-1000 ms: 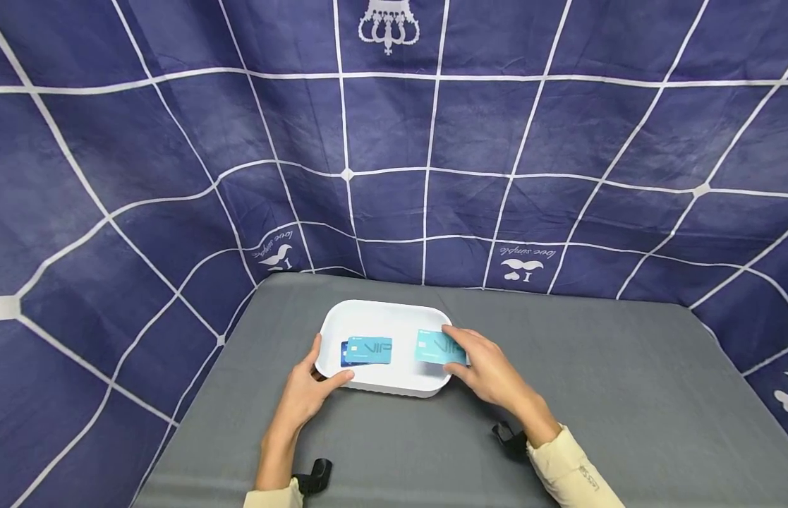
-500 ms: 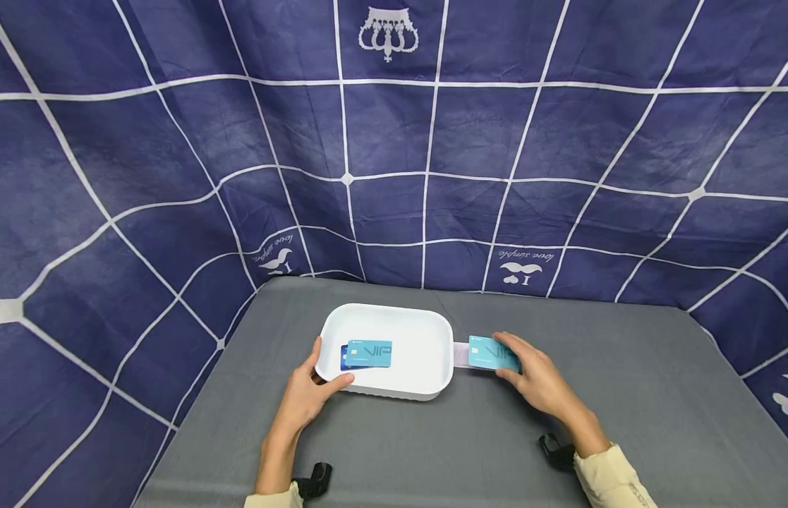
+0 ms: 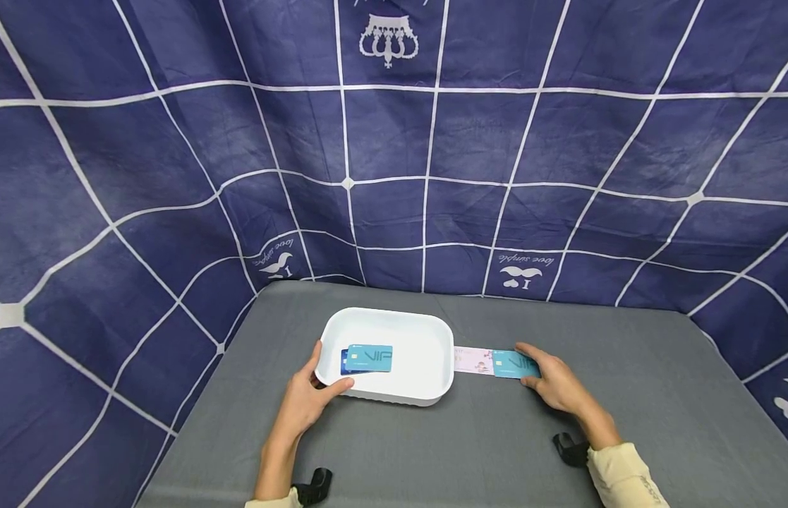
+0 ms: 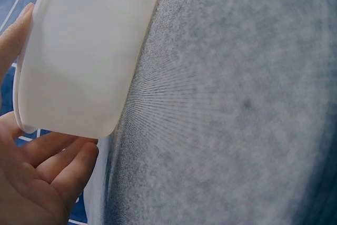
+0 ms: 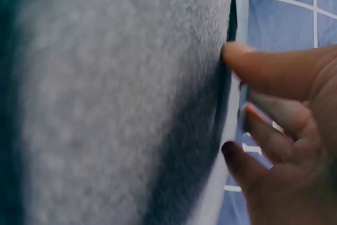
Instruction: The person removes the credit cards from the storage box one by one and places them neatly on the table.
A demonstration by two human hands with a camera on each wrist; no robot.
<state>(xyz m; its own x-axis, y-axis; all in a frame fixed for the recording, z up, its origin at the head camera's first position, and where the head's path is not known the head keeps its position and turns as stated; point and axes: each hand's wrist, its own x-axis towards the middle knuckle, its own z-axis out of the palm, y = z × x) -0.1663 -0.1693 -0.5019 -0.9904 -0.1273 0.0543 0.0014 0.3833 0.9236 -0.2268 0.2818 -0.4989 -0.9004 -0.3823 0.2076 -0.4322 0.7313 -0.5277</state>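
My left hand (image 3: 311, 395) grips the left end of a white plastic tray (image 3: 413, 346), thumb on the front rim and fingers along the side. In the left wrist view the fingers (image 4: 68, 169) lie against the tray's end wall. Inside the tray a light blue VIP card (image 3: 374, 358) partly covers a dark blue card (image 3: 344, 361). Right of the tray, my right hand (image 3: 559, 381) holds another light blue VIP card (image 3: 506, 364) by its right end, between thumb and fingers. A pink flower-printed card or slip (image 3: 473, 360) lies between this card and the tray.
A grey cloth-covered table (image 3: 432, 458) carries everything. Behind and to the left hangs a dark blue curtain with white grid lines (image 3: 394, 141). Black wrist camera mounts (image 3: 314, 487) sit at both wrists.
My right hand has carried its light blue card out of the tray, rightward and down to the table. More of the pink piece shows now. My left hand stays on the tray.
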